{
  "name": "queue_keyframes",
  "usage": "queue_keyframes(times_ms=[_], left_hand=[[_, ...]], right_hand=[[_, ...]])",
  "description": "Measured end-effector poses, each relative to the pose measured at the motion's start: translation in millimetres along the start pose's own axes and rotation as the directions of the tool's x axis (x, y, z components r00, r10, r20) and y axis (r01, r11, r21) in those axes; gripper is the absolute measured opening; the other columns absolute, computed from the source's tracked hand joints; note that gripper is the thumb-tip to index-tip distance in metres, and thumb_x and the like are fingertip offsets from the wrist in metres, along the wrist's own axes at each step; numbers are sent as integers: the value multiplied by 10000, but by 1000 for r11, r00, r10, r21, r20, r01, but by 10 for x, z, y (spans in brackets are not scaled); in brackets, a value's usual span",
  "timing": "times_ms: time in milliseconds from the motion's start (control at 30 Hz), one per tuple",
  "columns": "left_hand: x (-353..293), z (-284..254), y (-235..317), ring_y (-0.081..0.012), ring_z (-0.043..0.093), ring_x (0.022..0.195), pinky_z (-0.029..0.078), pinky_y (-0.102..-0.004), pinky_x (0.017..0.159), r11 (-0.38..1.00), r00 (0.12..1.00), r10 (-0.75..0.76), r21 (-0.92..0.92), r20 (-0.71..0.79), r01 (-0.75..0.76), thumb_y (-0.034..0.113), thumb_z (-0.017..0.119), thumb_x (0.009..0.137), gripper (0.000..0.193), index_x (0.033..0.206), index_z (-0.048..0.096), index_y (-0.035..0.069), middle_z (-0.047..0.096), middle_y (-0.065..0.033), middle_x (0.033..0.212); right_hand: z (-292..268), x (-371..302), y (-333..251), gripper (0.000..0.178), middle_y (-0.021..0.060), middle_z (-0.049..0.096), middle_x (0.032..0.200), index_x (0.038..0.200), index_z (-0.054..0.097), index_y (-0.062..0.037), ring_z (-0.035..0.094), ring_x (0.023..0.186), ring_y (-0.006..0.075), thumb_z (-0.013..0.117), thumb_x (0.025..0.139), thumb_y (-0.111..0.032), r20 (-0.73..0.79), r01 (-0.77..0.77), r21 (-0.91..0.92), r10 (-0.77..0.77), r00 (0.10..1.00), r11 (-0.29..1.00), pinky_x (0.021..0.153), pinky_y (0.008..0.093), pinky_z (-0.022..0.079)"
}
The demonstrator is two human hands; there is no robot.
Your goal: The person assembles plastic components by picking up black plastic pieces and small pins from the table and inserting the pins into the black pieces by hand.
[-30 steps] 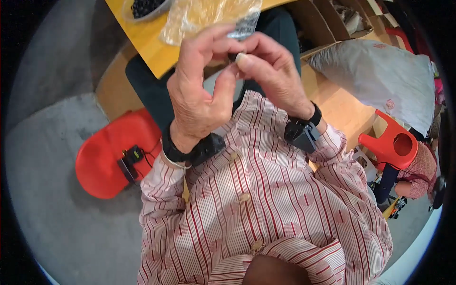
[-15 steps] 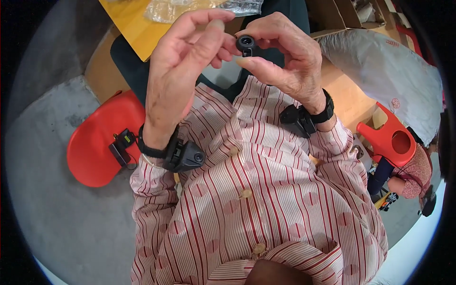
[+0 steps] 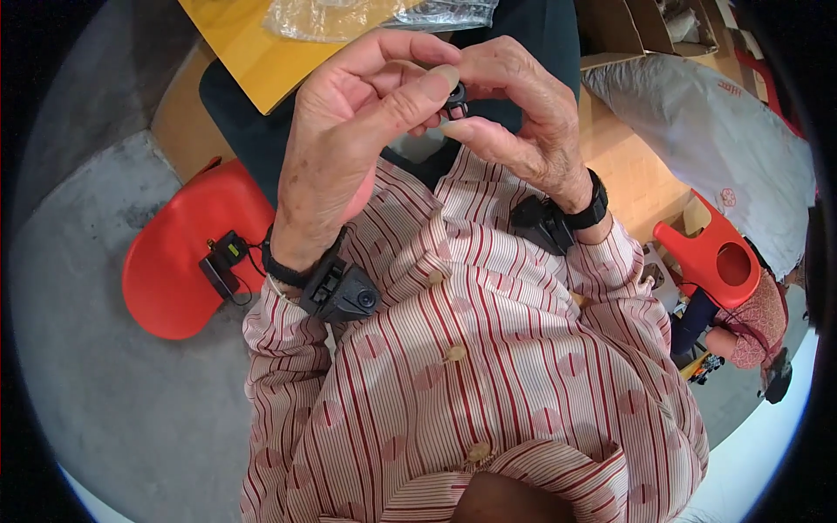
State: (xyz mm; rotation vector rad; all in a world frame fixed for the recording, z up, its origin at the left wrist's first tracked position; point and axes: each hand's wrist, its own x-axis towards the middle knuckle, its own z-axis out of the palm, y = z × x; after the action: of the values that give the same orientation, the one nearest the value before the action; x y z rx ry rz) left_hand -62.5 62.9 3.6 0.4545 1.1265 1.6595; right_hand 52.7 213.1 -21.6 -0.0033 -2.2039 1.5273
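Head view, hands raised in front of the chest. My left hand [image 3: 349, 148] and right hand [image 3: 523, 122] met at a small black plastic part [image 3: 455, 98], which sat between the fingertips of both, above my lap and just short of the yellow table [image 3: 253, 52] edge.

Grip: the left thumb and forefinger were pressed together on the part from the left; the right thumb and forefinger pinched it from the right and below. Neither hand was spread. The part looked like a small clip or ring with an opening; its detail was too small to tell more.

Progress, as a judgement: the piece was in hand and being fitted or worked, not yet put down. I could not tell whether it was one piece or two joined.

Clear plastic bags [image 3: 384, 16] lay on the table, untouched. A red stool [image 3: 179, 261] stood to my left.
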Motion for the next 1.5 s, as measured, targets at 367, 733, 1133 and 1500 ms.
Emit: queue_keyframes(times_ms=[367,733,1133,1500], left_hand=[[23,136,-58,-47,546,726,433,-185,686,992,982,-71,-112,-177,51,75,619,868,169,1016,637,-4,623,-15,837],[109,154,-60,-53,562,740,428,-187,676,981,972,-134,-166,-194,102,85,646,853,165,989,644,-8,645,-26,856],[140,179,-85,-52,539,714,417,-191,662,984,966,-125,-156,-224,91,106,646,861,162,970,642,-13,642,-28,852],[155,178,-115,-56,543,707,428,-201,659,982,970,-130,-165,-205,96,140,646,871,165,951,640,-5,648,-52,924]], right_hand=[[35,-73,-52,346,61,588,889,982,609,-14,586,717,108,775,742,-201,-23,-248,123,253,967,961,611,226,507],[3,-127,-41,247,44,612,894,913,631,-20,577,728,82,773,728,-103,-177,-186,170,216,960,968,572,200,483],[-65,-45,-94,199,72,631,787,823,664,-31,590,693,189,773,662,-69,-220,-75,-99,52,974,992,595,269,462],[-105,4,-93,213,57,628,771,815,671,-63,580,676,196,763,623,-74,-177,76,-331,-141,974,941,571,280,445]])
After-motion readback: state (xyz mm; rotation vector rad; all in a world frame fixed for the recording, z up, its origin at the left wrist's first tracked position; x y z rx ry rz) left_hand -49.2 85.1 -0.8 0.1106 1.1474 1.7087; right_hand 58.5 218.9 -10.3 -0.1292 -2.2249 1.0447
